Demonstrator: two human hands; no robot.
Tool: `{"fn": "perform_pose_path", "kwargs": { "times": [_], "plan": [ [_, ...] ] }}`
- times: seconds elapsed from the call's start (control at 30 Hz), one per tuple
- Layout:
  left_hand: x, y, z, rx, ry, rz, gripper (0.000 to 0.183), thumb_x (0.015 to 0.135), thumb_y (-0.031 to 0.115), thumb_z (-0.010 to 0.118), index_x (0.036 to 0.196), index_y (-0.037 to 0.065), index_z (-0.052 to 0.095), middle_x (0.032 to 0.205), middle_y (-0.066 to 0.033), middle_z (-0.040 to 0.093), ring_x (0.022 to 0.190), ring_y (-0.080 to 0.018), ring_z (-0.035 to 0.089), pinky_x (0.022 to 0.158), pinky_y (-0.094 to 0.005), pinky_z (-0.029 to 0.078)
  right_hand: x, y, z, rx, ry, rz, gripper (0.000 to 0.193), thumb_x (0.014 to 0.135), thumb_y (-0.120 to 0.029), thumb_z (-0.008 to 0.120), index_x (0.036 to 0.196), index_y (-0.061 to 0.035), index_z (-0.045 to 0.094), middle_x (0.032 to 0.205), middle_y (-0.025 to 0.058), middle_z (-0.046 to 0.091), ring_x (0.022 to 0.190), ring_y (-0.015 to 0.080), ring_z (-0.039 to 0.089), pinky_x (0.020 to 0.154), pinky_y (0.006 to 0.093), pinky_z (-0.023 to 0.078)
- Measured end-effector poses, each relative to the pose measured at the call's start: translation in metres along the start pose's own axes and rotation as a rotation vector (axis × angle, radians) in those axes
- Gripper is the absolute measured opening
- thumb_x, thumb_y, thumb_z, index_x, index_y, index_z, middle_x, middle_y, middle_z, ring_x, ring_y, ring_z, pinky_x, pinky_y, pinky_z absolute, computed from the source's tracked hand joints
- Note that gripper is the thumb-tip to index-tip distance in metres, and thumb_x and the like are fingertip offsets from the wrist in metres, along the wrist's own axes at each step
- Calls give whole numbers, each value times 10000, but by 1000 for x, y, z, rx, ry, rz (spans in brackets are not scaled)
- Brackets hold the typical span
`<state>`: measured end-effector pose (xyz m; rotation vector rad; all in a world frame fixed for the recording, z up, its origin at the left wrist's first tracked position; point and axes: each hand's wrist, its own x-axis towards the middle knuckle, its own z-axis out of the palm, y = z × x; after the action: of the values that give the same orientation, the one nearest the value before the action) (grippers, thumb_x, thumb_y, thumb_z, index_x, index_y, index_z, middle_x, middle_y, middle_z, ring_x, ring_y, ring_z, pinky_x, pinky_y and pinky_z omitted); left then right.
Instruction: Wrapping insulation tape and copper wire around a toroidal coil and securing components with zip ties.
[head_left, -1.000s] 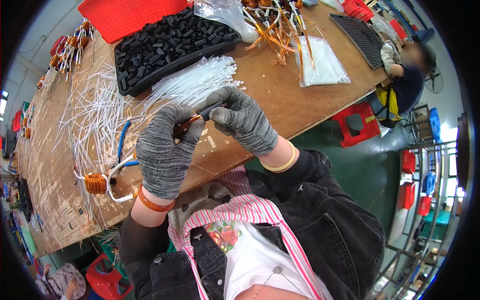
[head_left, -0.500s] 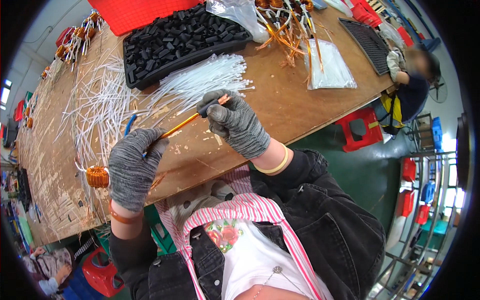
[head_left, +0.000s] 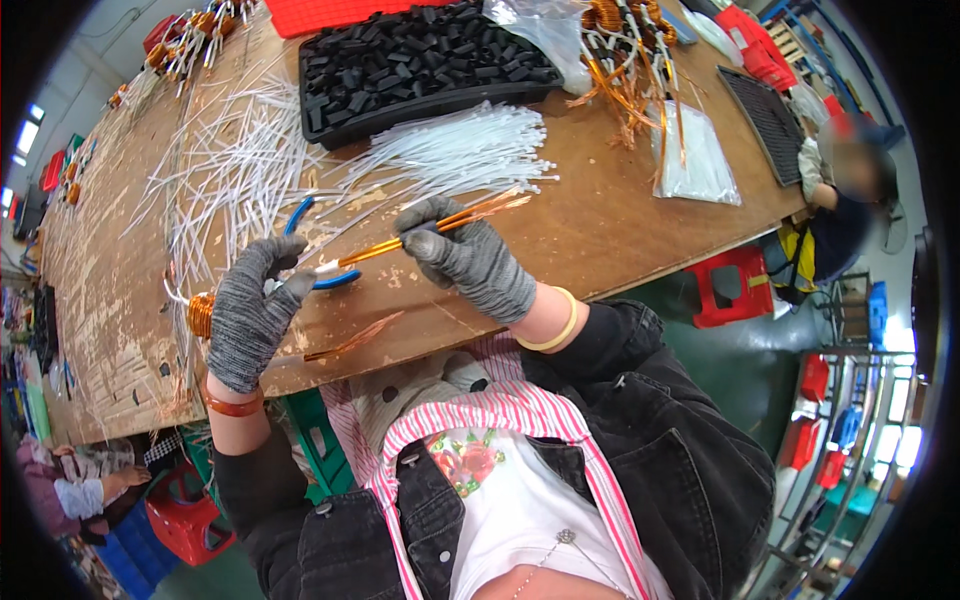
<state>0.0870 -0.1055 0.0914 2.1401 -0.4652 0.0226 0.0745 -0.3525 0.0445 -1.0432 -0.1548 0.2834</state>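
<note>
My left hand (head_left: 255, 310), in a grey knit glove, is closed round the white-sleeved base of a copper wire lead (head_left: 375, 250). Beside that hand sits a copper coil (head_left: 201, 315), partly covered by it. My right hand (head_left: 465, 262), gloved alike, pinches the lead farther along. Frayed bare copper ends stick out past its fingers to the right. A small dark piece, partly hidden, shows at the right fingertips. Blue-handled pliers (head_left: 337, 280) show by the left fingers; whether that hand touches them is unclear. Another frayed copper lead (head_left: 355, 338) lies below on the table.
A black tray (head_left: 440, 98) of short black tubes stands beyond my hands, with white cable ties (head_left: 460, 150) before it and more strewn left. Back right are copper coils (head_left: 630, 40) and a clear plastic bag (head_left: 695, 160). Another person (head_left: 840, 215) sits at the right.
My right hand has slid along the lead toward the left hand, so the frayed ends now stick out beyond it. The left fingers have loosened a little. The whole view has shifted slightly.
</note>
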Motion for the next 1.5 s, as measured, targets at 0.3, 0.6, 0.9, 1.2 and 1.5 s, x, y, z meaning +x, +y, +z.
{"fn": "perform_pose_path", "kwargs": {
  "times": [0.3, 0.6, 0.9, 1.2, 1.5],
  "plan": [
    [-32, -52, 3, 10, 79, 54, 149, 824, 56, 621, 964, 12, 646, 789, -73, 605, 711, -140, 577, 665, -259, 462, 23, 21, 26, -145, -70, -27, 332, 780, -91, 692, 1079, -26, 564, 945, 29, 611, 855, 109, 574, 779, 223, 471],
    [-40, -66, -21, -89, 10, -110, 185, 899, 161, 545, 972, 12, 628, 741, -70, 565, 672, -133, 536, 612, -266, 434, 31, 18, 39, -187, -7, 116, 273, 827, -179, 656, 1051, -32, 606, 810, 5, 626, 623, 30, 496, 552, 163, 414],
    [-37, -71, -19, -49, 30, -15, 165, 876, 139, 576, 961, 13, 642, 796, -92, 598, 732, -180, 580, 671, -280, 454, 56, 55, 55, -331, -141, 0, 267, 810, -198, 678, 1002, -24, 613, 849, 19, 644, 720, 64, 565, 596, 178, 455],
    [-39, -59, -25, -350, -14, -172, 365, 822, -28, 528, 1177, 60, 530, 976, -52, 591, 865, -114, 563, 788, -252, 463, 65, 41, 57, -215, -229, 133, 267, 788, -133, 701, 1020, -48, 602, 899, 5, 650, 741, 60, 569, 606, 184, 466],
    [-39, -68, -19, -346, 68, -68, 406, 795, 27, 612, 1176, 56, 472, 1064, -57, 550, 992, -149, 548, 864, -285, 464, 87, 77, 88, -290, -315, -92, 245, 771, -89, 709, 990, -27, 618, 904, 43, 654, 827, 98, 592, 738, 242, 495]
  ]
}}
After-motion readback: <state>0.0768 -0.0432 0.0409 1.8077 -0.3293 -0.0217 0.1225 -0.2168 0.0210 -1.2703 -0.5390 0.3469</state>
